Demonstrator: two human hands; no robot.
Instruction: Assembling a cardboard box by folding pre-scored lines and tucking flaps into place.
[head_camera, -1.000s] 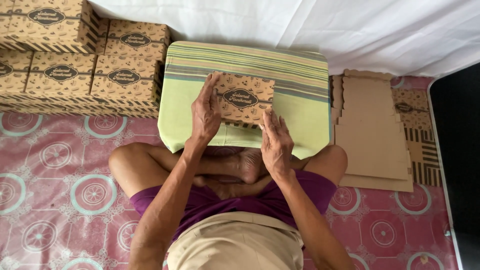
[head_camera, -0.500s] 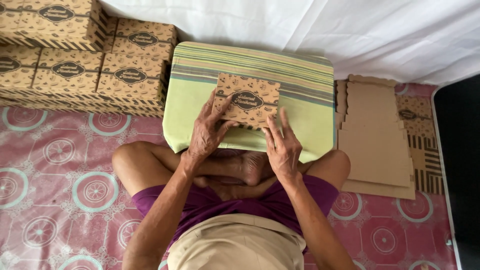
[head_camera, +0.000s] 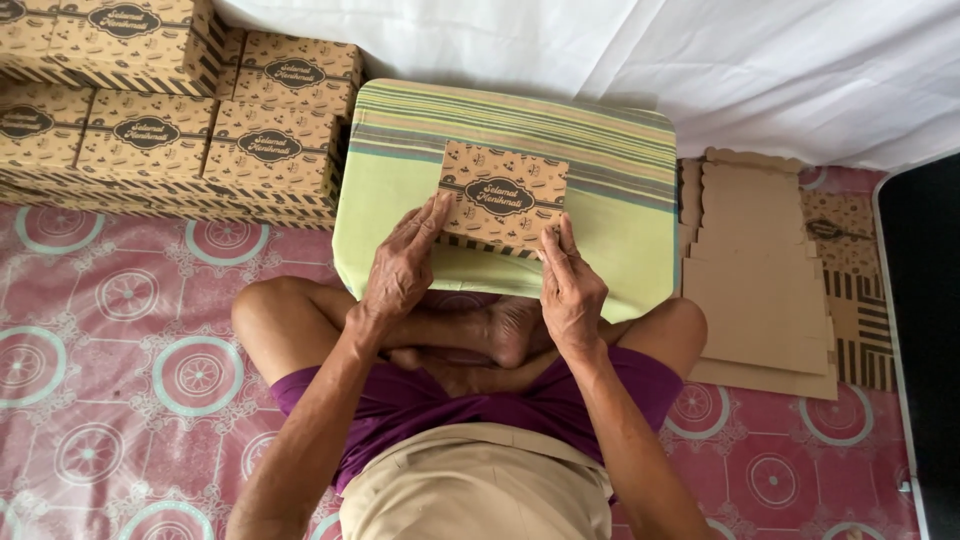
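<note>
Box on cushion, long axis crosswise; left hand, right hand grip clamped on near corners, equally close.

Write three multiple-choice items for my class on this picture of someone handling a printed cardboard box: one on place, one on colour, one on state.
1. Where do the flat unfolded cardboard sheets lie?
A. on the person's right
B. on the person's left
C. on the lap

2. What colour is the striped board under the box?
A. blue
B. light green
C. black

3. How is the small box held?
A. by the left hand only
B. lying untouched
C. by both hands

Answers: 1 A, the sheets lie at the right of the view; 2 B, pale green shows around the box; 3 C, the left hand and right hand both touch its near edge.
</note>
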